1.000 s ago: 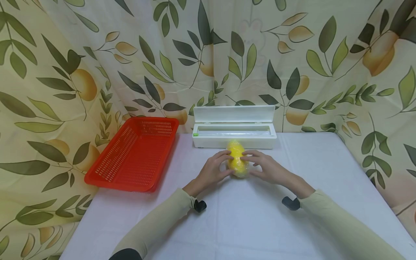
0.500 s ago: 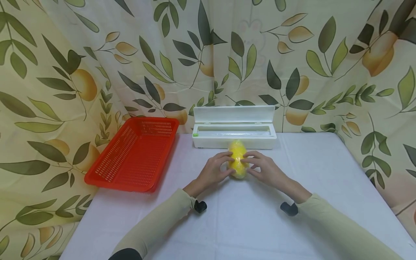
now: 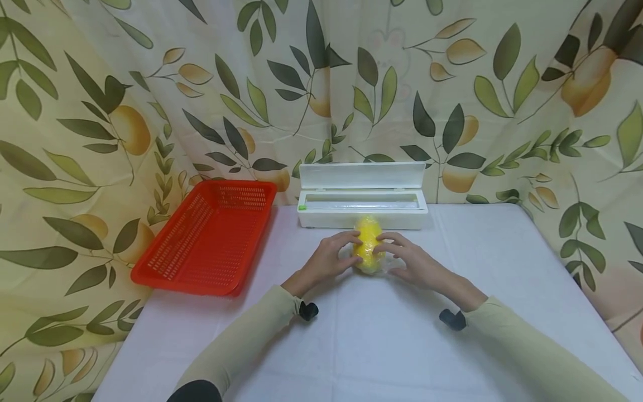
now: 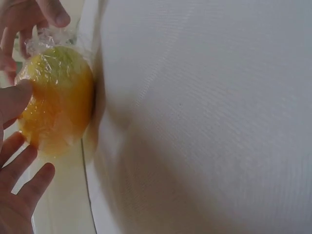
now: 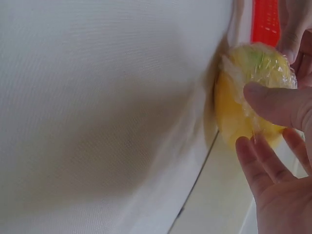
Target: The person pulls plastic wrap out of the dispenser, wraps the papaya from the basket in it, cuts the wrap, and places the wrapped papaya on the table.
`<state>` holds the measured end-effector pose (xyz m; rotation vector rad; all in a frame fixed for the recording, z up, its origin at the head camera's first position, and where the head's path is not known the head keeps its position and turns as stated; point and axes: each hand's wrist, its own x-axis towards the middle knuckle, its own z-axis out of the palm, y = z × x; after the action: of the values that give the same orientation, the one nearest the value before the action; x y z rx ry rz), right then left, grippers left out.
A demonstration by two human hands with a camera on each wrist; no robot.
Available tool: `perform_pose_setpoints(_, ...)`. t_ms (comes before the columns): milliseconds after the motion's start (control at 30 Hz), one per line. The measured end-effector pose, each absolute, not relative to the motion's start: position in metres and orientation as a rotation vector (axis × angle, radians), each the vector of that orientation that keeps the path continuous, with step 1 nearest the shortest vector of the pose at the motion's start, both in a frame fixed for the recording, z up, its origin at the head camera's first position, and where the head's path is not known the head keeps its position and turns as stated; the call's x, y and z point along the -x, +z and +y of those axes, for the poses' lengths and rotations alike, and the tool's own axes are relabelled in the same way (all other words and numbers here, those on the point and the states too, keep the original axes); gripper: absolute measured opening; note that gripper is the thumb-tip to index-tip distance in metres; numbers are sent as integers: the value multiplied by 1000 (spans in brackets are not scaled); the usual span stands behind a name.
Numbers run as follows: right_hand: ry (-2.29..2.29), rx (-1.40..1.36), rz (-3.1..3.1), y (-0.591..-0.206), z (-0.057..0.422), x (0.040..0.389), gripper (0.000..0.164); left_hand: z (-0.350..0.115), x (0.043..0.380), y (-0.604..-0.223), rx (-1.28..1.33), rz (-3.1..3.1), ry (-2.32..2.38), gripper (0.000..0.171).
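A yellow oval fruit (image 3: 368, 245), greenish at one end, stands on the white cloth, wrapped in crinkled cling film. My left hand (image 3: 331, 257) holds it from the left, with fingertips on its upper side and the thumb on its lower side. From the right, my right hand (image 3: 409, 259) holds it, fingertips on its upper right and the thumb at loose film low down. In the left wrist view the film (image 4: 46, 41) bunches up at the fruit's greenish end. The right wrist view shows the right thumb (image 5: 273, 102) across the wrapped fruit.
Just behind the fruit stands a white cling film dispenser (image 3: 361, 219), its lid (image 3: 361, 176) raised and a roll inside. A red plastic basket (image 3: 211, 245) sits at the left. A leaf-patterned curtain (image 3: 351, 33) hangs behind the table.
The fruit stays in about the same place, with slight shifts. My left thumb has slid a little up its side, and my right thumb has drawn slightly down and right, with film showing there.
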<state>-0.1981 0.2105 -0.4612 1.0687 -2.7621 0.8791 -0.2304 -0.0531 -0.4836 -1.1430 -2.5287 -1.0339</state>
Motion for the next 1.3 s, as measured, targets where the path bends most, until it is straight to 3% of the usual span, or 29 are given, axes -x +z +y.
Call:
perform_pose_setpoints(333, 872, -1114, -2680, -463, 217, 203, 46, -52, 232, -482, 1176, -2498, -1060, 37)
perform_pose_setpoints(633, 852, -1088, -2582, -464, 215, 209, 26, -43, 231, -483, 1158, -2503, -1039, 37)
perform_pose_setpoints(1067, 951, -1007, -2592, -462, 209, 211, 16, -33, 227, -485, 1171, -2469, -1180, 29)
perform_pose_setpoints(1300, 1078, -936, -2654, -454, 209, 216, 30, -27, 225, -482, 1132, -2530, -1165, 44)
